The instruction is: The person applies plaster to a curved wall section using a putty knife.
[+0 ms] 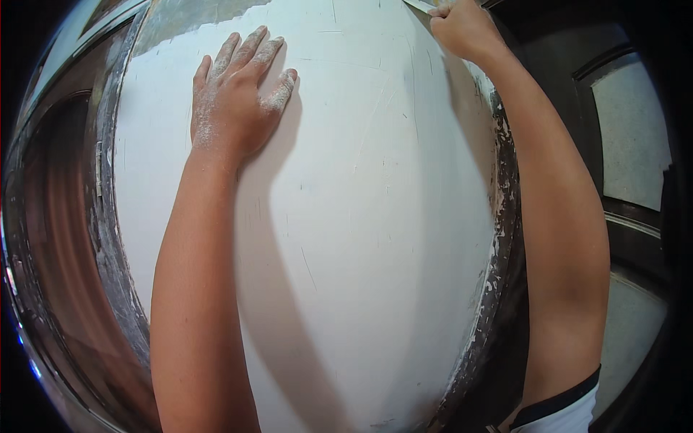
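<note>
A large white-coated panel [346, 195] fills the middle, marked with thin scratches and small nicks. Against its upper left part my left hand [234, 105] lies flat, fingers spread, with white powder on the fingers and back of the hand. At the upper right, my right hand [462, 29] is closed around a putty knife [417, 5]. Only a short piece of the knife's pale, thin blade shows; the rest is cut off by the picture's top edge or hidden in the hand. The blade is at the panel's upper right; whether it touches is unclear.
A bare grey patch [191, 25] remains at the panel's top left. Its right edge [498, 245] is dark with chipped white flecks. A grey frame with a hinge [99, 169] borders the left side, beside a brown curtain-like surface [72, 209]. Dark-framed pale panels [628, 130] stand at right.
</note>
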Tool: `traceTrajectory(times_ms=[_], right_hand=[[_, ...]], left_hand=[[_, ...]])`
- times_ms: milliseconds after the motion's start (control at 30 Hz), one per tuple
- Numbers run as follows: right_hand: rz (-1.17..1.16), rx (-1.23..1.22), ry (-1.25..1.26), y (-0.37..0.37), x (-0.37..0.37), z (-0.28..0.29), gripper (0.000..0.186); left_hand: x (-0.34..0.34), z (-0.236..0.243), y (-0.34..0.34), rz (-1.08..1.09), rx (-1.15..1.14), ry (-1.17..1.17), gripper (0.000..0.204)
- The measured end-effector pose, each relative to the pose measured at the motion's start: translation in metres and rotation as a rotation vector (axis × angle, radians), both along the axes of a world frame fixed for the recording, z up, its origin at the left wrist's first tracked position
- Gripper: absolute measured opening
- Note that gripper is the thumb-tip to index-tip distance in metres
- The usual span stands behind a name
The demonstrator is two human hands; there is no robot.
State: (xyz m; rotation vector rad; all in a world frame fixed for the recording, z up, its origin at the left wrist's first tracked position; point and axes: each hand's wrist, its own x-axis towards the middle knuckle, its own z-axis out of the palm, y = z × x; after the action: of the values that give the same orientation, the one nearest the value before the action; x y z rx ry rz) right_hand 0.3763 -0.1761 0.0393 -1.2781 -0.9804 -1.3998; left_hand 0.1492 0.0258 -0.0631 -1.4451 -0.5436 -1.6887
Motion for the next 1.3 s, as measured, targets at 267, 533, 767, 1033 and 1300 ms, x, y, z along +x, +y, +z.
traceTrajectory(times_ms=[267,533,767,1033,1300], right_hand=[[-0.025,-0.186,0.082,-0.014,-0.005,0.001,0.026],[-0.068,-0.082,0.036,-0.01,0.002,0.009,0.026],[-0.069,-0.067,0.047,-0.002,0.006,0.016,0.025],[-0.018,-0.17,0.022,-0.025,0.011,0.001,0.027],[0.006,-0.073,-0.085,-0.019,0.033,0.012,0.026]], left_hand=[[0.0,0.001,0.0,0.013,0.009,-0.003,0.052],[-0.002,-0.002,-0.002,-0.002,0.014,0.016,0.053],[0.0,0.006,-0.006,0.01,0.011,0.044,0.054],[0.047,0.032,-0.024,0.109,-0.035,0.019,0.06],[0.042,0.028,-0.029,0.077,0.013,0.066,0.059]])
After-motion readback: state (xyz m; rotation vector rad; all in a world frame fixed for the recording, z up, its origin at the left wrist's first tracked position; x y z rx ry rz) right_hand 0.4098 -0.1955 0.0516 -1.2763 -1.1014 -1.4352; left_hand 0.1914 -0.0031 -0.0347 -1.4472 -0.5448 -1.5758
